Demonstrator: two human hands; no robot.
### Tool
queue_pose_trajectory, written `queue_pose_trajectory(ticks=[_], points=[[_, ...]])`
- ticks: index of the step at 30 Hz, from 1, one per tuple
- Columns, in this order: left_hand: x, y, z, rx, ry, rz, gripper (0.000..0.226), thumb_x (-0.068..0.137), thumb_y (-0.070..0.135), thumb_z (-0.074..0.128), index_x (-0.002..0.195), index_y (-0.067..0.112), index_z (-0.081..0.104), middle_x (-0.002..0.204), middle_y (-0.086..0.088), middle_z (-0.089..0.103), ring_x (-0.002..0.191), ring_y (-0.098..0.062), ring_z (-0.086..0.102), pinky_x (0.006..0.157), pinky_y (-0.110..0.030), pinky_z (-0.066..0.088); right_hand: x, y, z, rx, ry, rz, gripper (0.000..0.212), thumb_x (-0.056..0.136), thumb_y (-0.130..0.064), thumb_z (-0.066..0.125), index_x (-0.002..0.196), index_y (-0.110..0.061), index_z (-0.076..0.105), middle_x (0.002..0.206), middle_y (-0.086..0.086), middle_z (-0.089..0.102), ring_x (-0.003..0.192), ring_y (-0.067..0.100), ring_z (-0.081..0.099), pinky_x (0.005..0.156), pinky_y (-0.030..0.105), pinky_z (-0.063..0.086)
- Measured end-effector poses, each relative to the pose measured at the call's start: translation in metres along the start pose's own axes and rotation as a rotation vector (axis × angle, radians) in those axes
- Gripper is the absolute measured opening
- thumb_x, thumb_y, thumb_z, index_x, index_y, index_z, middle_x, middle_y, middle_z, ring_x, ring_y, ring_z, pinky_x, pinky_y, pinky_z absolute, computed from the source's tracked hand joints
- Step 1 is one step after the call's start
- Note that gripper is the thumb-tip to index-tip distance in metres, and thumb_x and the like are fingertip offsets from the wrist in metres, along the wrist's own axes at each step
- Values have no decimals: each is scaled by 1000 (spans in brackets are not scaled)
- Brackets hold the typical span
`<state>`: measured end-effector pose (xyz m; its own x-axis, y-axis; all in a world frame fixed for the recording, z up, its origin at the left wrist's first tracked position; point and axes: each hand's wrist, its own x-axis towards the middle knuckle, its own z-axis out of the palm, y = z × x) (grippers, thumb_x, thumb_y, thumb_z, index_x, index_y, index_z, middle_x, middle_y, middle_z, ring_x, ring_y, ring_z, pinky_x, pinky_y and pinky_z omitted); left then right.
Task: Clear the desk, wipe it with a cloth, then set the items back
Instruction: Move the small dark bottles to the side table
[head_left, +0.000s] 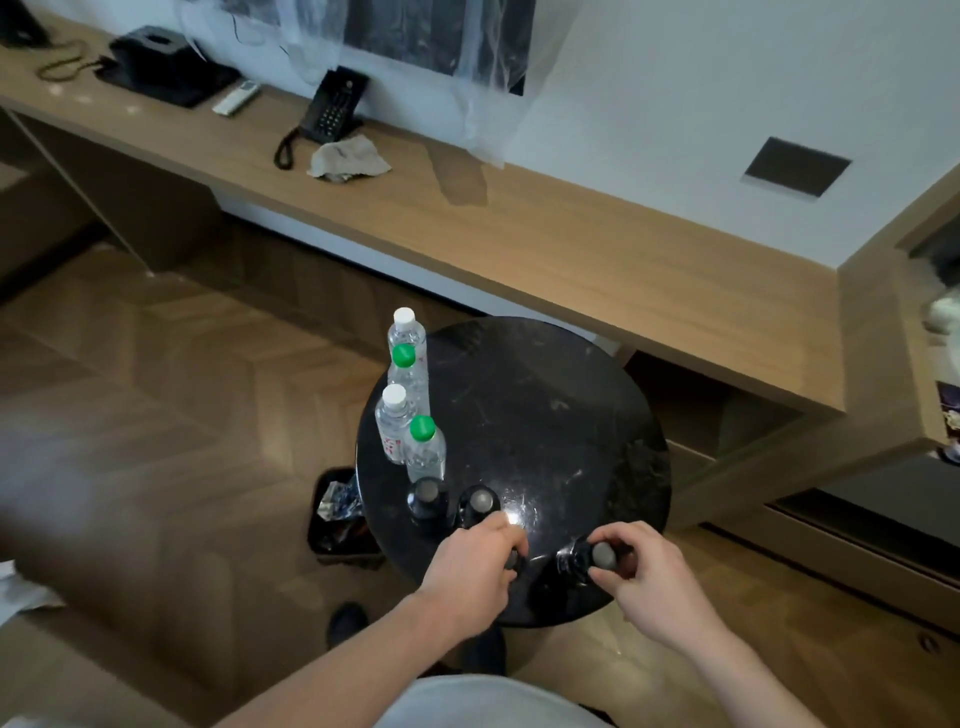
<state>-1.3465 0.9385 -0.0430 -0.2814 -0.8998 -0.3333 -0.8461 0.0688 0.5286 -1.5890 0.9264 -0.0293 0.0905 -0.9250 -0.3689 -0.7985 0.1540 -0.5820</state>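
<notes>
Both hands are down on the round black table (545, 395), each wrapped around a dark bottle: left hand (475, 564), right hand (641, 571). Four water bottles (410, 415) stand along its left edge. Cloth (348, 158) sits crumpled on the desk (571, 244) beyond.

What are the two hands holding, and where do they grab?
Each grips a dark bottle by its neck, near the cap: the left hand one bottle, the right hand another.

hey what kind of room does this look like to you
Probably a hotel room: a corded desk phone on a long built-in wooden desk, and small water bottles lined up on a round black side table.
</notes>
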Motion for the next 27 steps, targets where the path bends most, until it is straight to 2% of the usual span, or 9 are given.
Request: queue_pose_trajectory(ticks=[4,9,13,19,22,25,27], points=[[12,5,16,36,38,-79,30,96,13,61,121,29,60,125,10,51,98,-26,64,89,-40,52,14,13,-2,-52,-49,-20,32,81,-29,87,96,-47,65,105,-23,61,93,3,60,87,28,53],[17,10,27,91,61,-128,32,92,12,64,120,27,56,127,7,51,99,-32,66,87,-46,55,28,8,7,-133,-123,-73,30,82,-29,85,100,-44,65,108,-22,59,101,6,60,94,28,51],[12,17,25,106,78,-128,37,95,14,61,129,27,56,134,8,51,103,-30,67,86,-46,57,35,1,17,-174,-156,-102,29,84,-29,83,103,-42,66,108,-21,58,104,7,60,95,26,49],[-11,20,3,-9,190,-153,37,102,24,54,137,37,54,140,20,46,113,-16,63,93,-34,52,37,-8,23,-194,-176,-109,29,87,-32,81,104,-47,62,109,-24,55,106,6,61,94,24,50],[-34,12,-15,-99,254,-207,34,98,33,60,130,42,56,135,27,48,103,-5,64,92,-32,54,34,-14,12,-241,-214,-93,36,84,-41,80,110,-52,57,112,-23,52,100,5,63,91,29,53],[-61,-5,-41,-129,314,-265,30,94,36,66,122,45,61,127,33,52,90,6,60,85,-23,55,29,-34,-7,-276,-205,-105,47,85,-53,76,126,-53,53,118,-27,46,94,2,63,86,27,53],[-79,-21,-61,-141,375,-286,28,93,33,67,117,47,63,125,37,52,89,11,60,83,-20,55,24,-59,-18,-224,-208,-152,42,88,-53,73,125,-53,53,120,-32,44,95,-2,62,88,25,52]])
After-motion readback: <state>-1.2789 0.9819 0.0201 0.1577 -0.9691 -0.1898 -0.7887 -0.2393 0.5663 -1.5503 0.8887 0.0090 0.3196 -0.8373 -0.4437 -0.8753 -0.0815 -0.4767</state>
